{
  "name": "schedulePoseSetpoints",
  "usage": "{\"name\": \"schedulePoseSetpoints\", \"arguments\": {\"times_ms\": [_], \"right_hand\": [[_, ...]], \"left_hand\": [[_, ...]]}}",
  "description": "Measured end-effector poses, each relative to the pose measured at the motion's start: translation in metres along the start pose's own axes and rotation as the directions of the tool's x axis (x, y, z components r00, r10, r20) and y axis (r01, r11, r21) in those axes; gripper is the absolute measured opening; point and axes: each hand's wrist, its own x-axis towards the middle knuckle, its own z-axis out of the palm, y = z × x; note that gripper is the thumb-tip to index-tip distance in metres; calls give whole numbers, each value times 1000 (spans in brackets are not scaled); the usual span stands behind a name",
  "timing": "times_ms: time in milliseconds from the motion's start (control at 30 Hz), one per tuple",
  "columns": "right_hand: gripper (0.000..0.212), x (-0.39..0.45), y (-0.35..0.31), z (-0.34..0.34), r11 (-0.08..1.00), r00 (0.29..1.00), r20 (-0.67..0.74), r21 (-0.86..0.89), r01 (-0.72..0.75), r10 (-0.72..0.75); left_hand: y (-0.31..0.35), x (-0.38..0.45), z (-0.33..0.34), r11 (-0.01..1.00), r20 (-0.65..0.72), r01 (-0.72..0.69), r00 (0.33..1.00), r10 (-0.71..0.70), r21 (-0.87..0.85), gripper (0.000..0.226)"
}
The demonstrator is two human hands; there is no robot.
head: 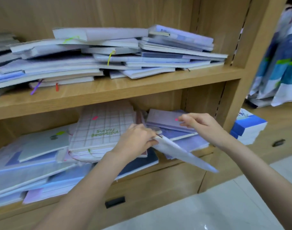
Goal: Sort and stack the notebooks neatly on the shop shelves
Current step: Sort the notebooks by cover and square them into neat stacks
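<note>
Left hand: the left hand [137,138] curls its fingers round the top edge of a thin white notebook [180,151], which tilts out over the lower wooden shelf [158,165].
Right hand: the right hand [201,124] pinches a lilac notebook [163,119], right of the plaid "Sunny" notebook [102,130].
Above: untidy pale notebook stacks [108,53] crowd the upper shelf [125,87].
</note>
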Motion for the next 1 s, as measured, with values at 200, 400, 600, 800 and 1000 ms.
{"name": "schedulePoseSetpoints", "arguments": {"times_ms": [200,400,600,800,1000], "right_hand": [[75,56,94,25,846,917,253,-514,-142,308],[57,75,107,17,617,892,308,-786,42,331],[27,46,58,1,393,966,177,-915,90,190],[25,-2,-39,-34,849,948,-251,-526,37,-196],[16,-69,-137,-58,877,890,-183,-337,342,-417]], "left_hand": [[-7,5,4,995,-41,17,999,-21,-97,18],[-17,-6,11,994,56,90,995,-86,-69,41],[-4,-17,-11,990,71,139,988,-137,-29,27],[24,-44,-29,977,-253,43,963,-96,-207,14],[43,-79,-72,822,-322,43,908,-269,-567,17]]}}
